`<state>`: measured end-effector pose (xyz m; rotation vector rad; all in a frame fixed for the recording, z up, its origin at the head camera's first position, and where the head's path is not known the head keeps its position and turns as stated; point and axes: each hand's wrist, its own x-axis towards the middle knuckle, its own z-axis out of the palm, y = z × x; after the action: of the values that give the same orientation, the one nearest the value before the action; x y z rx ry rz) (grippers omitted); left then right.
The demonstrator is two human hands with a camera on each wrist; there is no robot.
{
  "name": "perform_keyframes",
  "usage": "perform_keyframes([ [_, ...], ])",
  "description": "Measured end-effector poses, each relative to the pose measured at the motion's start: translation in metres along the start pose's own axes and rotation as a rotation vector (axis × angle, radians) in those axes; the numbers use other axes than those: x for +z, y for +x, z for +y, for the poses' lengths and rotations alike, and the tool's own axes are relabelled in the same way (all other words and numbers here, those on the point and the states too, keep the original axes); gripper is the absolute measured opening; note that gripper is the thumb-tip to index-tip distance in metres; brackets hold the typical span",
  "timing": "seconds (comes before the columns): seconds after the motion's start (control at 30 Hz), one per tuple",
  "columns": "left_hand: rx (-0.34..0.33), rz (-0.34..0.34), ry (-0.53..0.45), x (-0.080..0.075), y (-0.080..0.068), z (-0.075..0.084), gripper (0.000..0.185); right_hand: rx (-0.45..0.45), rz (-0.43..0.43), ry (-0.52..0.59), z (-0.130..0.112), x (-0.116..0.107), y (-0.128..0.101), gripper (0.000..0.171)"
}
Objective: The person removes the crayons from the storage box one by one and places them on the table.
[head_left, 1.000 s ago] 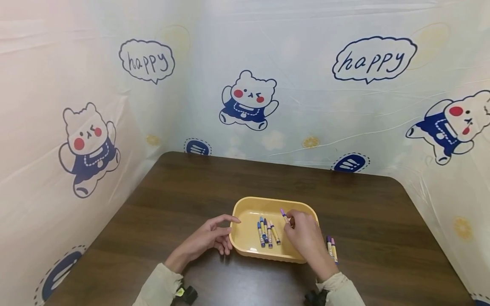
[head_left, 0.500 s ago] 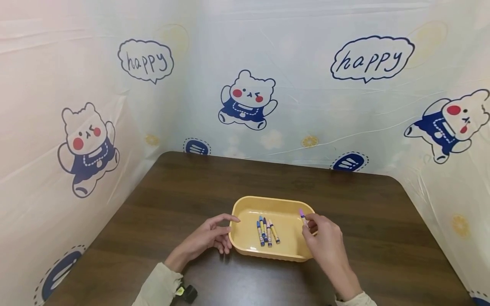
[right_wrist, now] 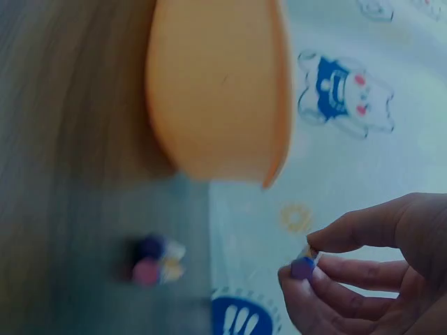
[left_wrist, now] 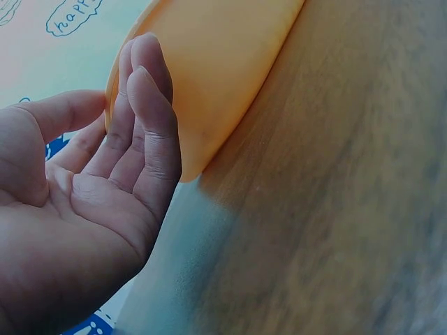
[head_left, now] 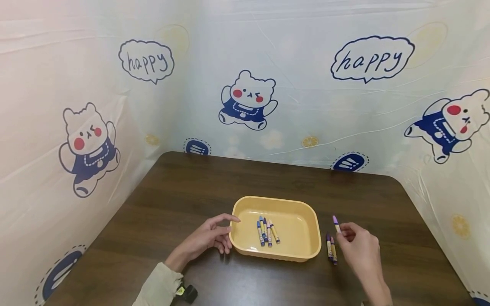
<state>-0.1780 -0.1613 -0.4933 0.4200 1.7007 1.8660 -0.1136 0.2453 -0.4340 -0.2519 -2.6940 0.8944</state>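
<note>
In the head view a yellow plastic tray (head_left: 300, 231) sits on the table, with several crayons (head_left: 264, 231) lying together inside it, blue, dark blue and pale ones among them. My left hand (head_left: 210, 236) holds the tray's left rim, index finger over the edge; the left wrist view shows its other fingers along the tray's outer wall (left_wrist: 216, 77). Past the tray's right end, my right hand (head_left: 360, 244) pinches a light purple crayon (head_left: 335, 222) between thumb and fingers, its tip pointing away. Just left of that hand, a dark purple crayon (head_left: 329, 246) and a pink crayon (head_left: 333, 250) lie side by side.
The dark brown wooden table (head_left: 237, 178) has rounded far corners. A pale printed curtain (head_left: 306, 97) with bears and speech bubbles surrounds it at the back and both sides. A black strap device (head_left: 188, 294) is on my left wrist.
My right hand has carried the light purple crayon rightward, from over the tray to beyond its right end, beside the two lying crayons. The left hand and tray have stayed put.
</note>
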Motion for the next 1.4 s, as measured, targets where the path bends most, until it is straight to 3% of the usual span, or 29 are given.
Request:
perform_keyframes([
  [0.17, -0.008, 0.008, 0.0, 0.0, 0.0, 0.0, 0.037, 0.067, -0.106, -0.045, 0.022, 0.001, 0.001, 0.012],
  [0.4, -0.015, 0.012, 0.001, 0.0, 0.001, 0.0, 0.035, 0.121, -0.158, -0.065, 0.041, 0.006, 0.0, 0.011],
  [0.53, -0.008, 0.012, -0.001, 0.0, 0.0, 0.0, 0.035, 0.145, -0.237, -0.091, 0.045, 0.007, 0.0, 0.011],
  [0.77, -0.011, 0.013, -0.002, 0.001, 0.0, -0.001, 0.036, 0.104, -0.295, -0.097, 0.045, 0.011, 0.001, 0.015],
  [1.17, -0.012, 0.024, 0.012, 0.003, 0.001, 0.001, 0.034, 0.04, -0.405, -0.102, 0.04, 0.007, -0.007, 0.035],
  [1.4, -0.018, 0.032, 0.015, 0.002, 0.0, 0.001, 0.035, -0.015, -0.419, -0.119, 0.033, 0.012, -0.01, 0.041],
])
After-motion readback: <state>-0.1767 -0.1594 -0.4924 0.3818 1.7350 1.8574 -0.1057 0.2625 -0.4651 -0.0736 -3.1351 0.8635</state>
